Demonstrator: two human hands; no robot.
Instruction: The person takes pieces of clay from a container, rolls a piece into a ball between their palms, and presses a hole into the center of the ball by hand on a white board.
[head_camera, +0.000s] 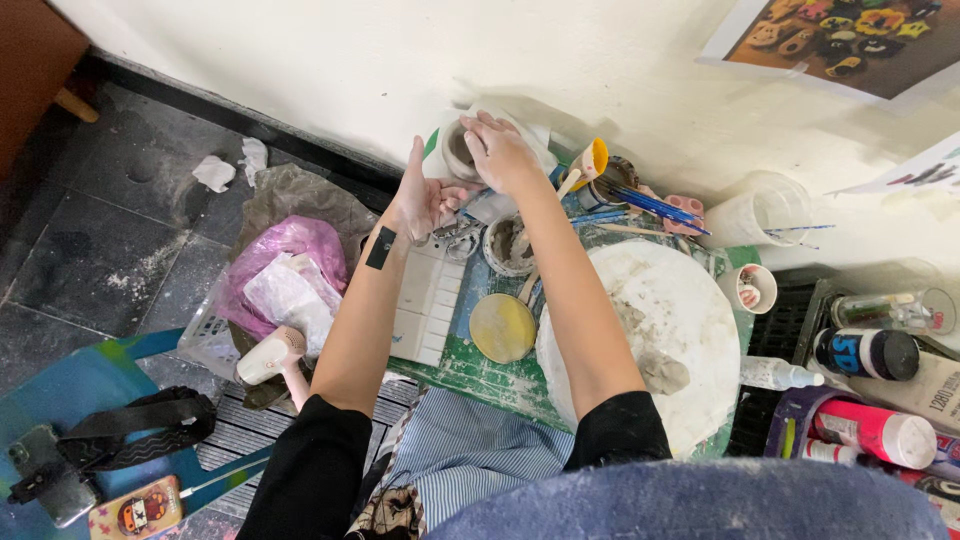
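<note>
- Clay, pale grey: a small round pot (460, 150) sits upper centre of the frame, against the white wall, at the far edge of the green work table (470, 375).
- Our right hand (500, 152) lies over the pot's right side and rim, fingers curled onto it, so it is holding the pot.
- Our left hand (425, 195) sits just lower left of the pot, fingers straight and pointing up, palm turned toward it. Whether it pinches a small tool we cannot tell.
- Handling, judged: the clay looks unfired, so probably soft, dentable and weak at the rim. Light for its size. Surface likely damp and a bit slick.
- Grip, judged: we'd cup the lower wall and base with spread fingers, not pinch the rim. Even pressure, both hands.
- Around it: a second clay cup (508, 245) just below our hands, a yellow disc (502, 327) lower on the table, a white ridged tray (425, 300) under our left forearm.
- Right of centre: a large white clay-smeared board (650, 330) with a grey lump (663, 372) on it.
- Brushes stand in a holder (620, 180) right of the pot, close enough to snag when the pot lifts.
- Pink plastic bag (285, 250) sits left, on the floor side.
</note>
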